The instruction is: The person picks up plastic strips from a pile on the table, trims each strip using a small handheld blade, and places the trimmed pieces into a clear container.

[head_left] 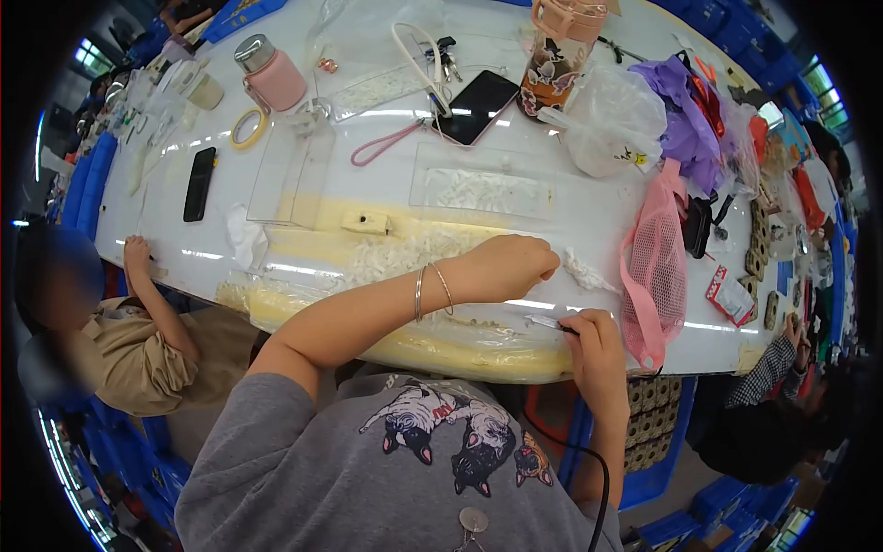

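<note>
My left hand (513, 267), with bracelets on its wrist, reaches across the table's front. Its fingers are curled closed, and whatever they may hold is hidden. A heap of small white pieces (405, 256) lies beside and behind that forearm. A smaller white cluster (586, 269) is just right of the left hand. Near the table's front edge, my right hand (596, 345) is closed on a slim silvery tool (544, 321), which points left; its exact kind is unclear. Behind the left hand lies a clear flat tray (483, 190) with white bits in it.
A pink mesh bag (653, 267) lies right of my hands. A cream block (366, 223), phone (476, 106), pink flask (271, 74), drink bottle (557, 55) and tape roll (247, 128) are farther back. Other people sit at left and right.
</note>
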### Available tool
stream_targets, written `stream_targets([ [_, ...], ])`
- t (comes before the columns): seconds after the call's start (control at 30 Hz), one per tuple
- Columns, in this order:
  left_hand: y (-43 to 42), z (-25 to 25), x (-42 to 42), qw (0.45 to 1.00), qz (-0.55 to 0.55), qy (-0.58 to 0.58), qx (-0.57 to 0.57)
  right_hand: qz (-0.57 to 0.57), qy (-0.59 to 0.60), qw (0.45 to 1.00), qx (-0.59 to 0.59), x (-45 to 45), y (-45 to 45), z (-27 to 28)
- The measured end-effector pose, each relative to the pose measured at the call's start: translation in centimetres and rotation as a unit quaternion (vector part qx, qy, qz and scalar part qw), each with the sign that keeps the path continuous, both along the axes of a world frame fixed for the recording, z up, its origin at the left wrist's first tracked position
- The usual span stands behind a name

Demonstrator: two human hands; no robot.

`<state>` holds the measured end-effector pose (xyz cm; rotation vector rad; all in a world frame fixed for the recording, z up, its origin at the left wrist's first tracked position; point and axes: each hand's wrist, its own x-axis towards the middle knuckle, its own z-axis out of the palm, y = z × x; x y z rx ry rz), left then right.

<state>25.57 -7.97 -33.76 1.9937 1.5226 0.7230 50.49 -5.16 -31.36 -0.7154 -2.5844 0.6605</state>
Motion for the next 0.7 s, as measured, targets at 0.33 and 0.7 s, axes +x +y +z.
stream_targets([
  [0.33,-1.5,0.9,1.8,0.993,-0.035,0.088,0.065,-0.176,0.153,0.972,-0.006,2.7,-0.2,-0.1],
  [0.7,2.2,5.6,-17.1,0.814,0.481,-0.326,-0.012,-0.268,0.285,0.908,-0.149,-2.5,0.9,0.4],
])
